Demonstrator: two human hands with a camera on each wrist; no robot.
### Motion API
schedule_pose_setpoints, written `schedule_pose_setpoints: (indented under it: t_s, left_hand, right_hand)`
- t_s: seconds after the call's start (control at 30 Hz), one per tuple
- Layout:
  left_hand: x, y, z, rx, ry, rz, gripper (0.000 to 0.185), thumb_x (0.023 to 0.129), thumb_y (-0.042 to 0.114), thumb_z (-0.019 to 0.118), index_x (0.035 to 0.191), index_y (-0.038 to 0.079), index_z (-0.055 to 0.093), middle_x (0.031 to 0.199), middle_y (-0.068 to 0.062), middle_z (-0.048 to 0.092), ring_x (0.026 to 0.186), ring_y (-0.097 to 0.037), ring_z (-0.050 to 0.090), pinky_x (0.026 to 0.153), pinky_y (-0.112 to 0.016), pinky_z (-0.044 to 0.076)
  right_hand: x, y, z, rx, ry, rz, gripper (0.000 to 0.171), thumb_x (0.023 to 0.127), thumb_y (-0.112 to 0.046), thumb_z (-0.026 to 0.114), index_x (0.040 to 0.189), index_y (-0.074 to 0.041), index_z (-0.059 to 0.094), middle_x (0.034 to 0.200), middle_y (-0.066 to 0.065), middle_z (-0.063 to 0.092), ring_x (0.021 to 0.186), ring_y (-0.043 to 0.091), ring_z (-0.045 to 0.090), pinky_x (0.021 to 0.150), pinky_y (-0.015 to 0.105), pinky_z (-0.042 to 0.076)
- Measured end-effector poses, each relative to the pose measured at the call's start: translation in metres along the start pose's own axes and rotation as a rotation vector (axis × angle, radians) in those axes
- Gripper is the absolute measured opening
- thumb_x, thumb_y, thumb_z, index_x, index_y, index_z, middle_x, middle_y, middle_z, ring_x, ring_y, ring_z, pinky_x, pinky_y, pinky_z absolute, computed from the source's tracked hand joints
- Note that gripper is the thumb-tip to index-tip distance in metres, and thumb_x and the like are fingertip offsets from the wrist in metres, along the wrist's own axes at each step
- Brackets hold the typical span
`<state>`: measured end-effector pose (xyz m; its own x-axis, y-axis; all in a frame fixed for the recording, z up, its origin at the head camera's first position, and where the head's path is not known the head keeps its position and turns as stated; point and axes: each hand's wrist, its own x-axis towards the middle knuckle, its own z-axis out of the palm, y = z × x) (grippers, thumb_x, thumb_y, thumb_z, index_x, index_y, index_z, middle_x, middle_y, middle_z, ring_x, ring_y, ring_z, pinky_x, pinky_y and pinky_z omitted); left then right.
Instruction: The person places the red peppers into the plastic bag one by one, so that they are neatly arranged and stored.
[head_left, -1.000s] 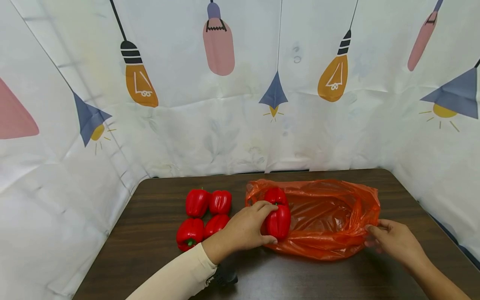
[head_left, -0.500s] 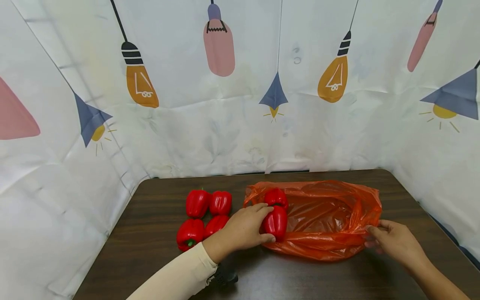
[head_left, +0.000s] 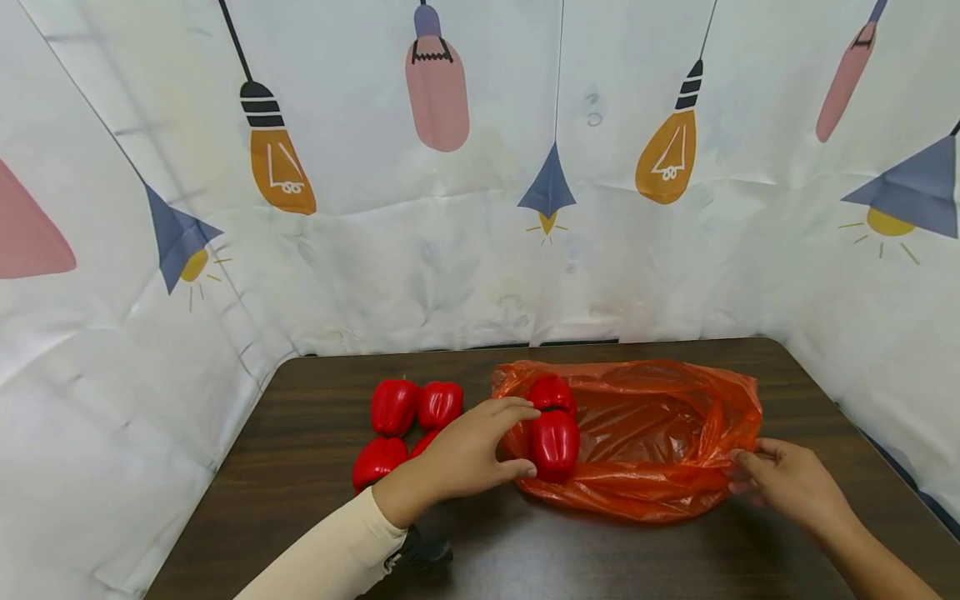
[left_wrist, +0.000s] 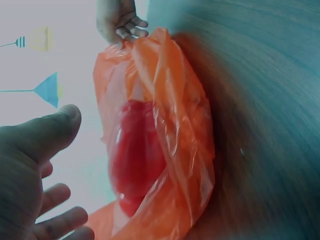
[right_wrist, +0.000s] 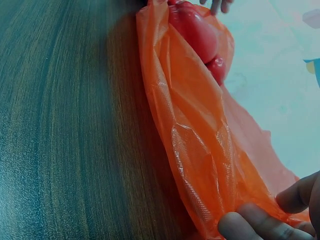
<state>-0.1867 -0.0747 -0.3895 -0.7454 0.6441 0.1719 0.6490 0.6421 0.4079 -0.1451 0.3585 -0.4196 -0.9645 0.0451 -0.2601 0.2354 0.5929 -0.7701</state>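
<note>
Red bell peppers (head_left: pixel 554 446), two of them, sit inside the orange bag (head_left: pixel 645 497) at its left end. I see the left hand (head_left: pixel 465 450) just beside them, fingers loosely spread, while the right hand (head_left: pixel 793 485) pinches the bag's right edge.

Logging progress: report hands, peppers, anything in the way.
Left hand holding nothing. Right hand pinching orange bag. Two red peppers in bag, four on table. Left arm hides part of that group.
</note>
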Motion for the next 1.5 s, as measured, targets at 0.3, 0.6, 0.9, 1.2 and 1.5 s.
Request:
schedule_pose_setpoints:
  t_s: [0.3, 0.6, 0.9, 1.2, 1.5]
  left_hand:
    - [-0.037, -0.02, -0.028, -0.11, 0.048, -0.026, 0.07, 0.084, 0.036, 0.086, 0.145, 0.018, 0.057, 0.149, 0.003, 0.051, 0.138, -0.015, 0.046, 0.109, -0.043, 0.045]
    - [-0.067, -0.048, -0.045, -0.161, 0.077, -0.126, 0.072, 0.085, 0.042, 0.084, 0.146, 0.02, 0.054, 0.146, 0.008, 0.052, 0.138, -0.019, 0.046, 0.107, -0.048, 0.046]
    - [-0.083, -0.068, -0.055, -0.143, 0.137, -0.174, 0.073, 0.081, 0.03, 0.09, 0.144, 0.017, 0.055, 0.143, 0.004, 0.055, 0.137, -0.027, 0.048, 0.106, -0.053, 0.046]
    - [-0.096, -0.094, -0.062, -0.125, 0.152, -0.26, 0.072, 0.082, 0.03, 0.089, 0.144, 0.015, 0.055, 0.145, -0.004, 0.054, 0.135, -0.033, 0.05, 0.104, -0.058, 0.046]
    - [-0.119, -0.113, -0.065, -0.165, 0.14, -0.309, 0.067, 0.084, 0.032, 0.087, 0.14, 0.013, 0.058, 0.144, -0.009, 0.055, 0.128, -0.041, 0.054, 0.102, -0.06, 0.046]
  right_hand:
    - [0.001, -0.003, -0.001, -0.008, -0.004, 0.008, 0.061, 0.109, -0.035, 0.048, 0.139, 0.019, 0.045, 0.1, 0.013, 0.076, 0.083, 0.022, 0.073, 0.067, 0.035, 0.06]
    - [0.001, -0.004, -0.001, -0.01, -0.002, 0.011, 0.062, 0.109, -0.035, 0.048, 0.139, 0.02, 0.044, 0.097, 0.013, 0.076, 0.082, 0.023, 0.073, 0.067, 0.035, 0.06]
    - [0.002, -0.001, -0.001, -0.01, -0.001, 0.012, 0.061, 0.109, -0.035, 0.048, 0.138, 0.019, 0.046, 0.098, 0.012, 0.076, 0.082, 0.022, 0.073, 0.067, 0.035, 0.059]
    - [0.002, 0.001, -0.001, 0.0, -0.005, 0.012, 0.061, 0.11, -0.035, 0.048, 0.137, 0.019, 0.047, 0.099, 0.014, 0.076, 0.084, 0.023, 0.073, 0.068, 0.036, 0.06]
    - [0.001, -0.001, -0.002, 0.003, 0.002, 0.009, 0.058, 0.109, -0.033, 0.048, 0.135, 0.019, 0.049, 0.099, 0.014, 0.076, 0.083, 0.022, 0.074, 0.067, 0.036, 0.06]
